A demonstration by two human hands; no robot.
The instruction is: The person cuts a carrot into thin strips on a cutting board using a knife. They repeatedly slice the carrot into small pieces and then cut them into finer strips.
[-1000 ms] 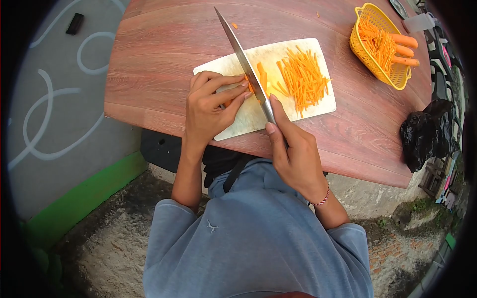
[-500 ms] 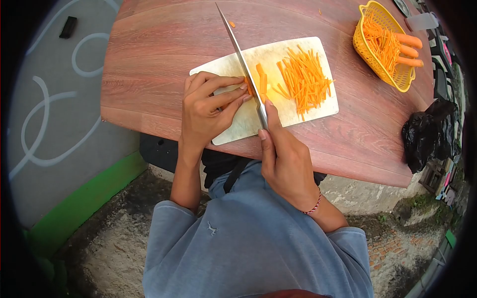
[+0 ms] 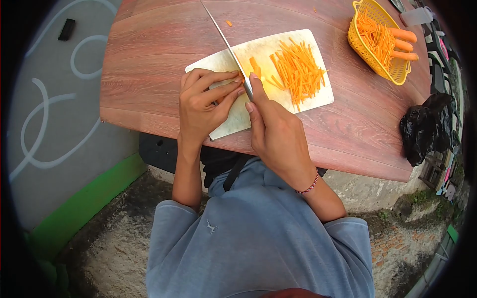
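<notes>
With its fingers wrapped round the handle, my right hand (image 3: 278,131) holds a long knife (image 3: 226,42), the blade slanting up and left across the white cutting board (image 3: 295,105). My left hand (image 3: 204,102) is closed at the left of the blade, fingertips pressed on a carrot piece (image 3: 242,78) mostly hidden by the fingers. Just right of the knife lie a few thicker carrot pieces (image 3: 255,65). A pile of thin carrot strips (image 3: 298,72) covers the board's right part.
A yellow basket (image 3: 365,48) at the upper right of the wooden table (image 3: 149,74) holds carrot strips (image 3: 376,37) and whole carrots (image 3: 403,35). A black plastic bag (image 3: 422,126) hangs by the right edge. A small carrot bit (image 3: 229,23) lies beyond the board.
The knife and my right hand have shifted left, and the blade leans further left. Less of the carrot piece shows at my left fingertips. The whole table view has moved slightly up.
</notes>
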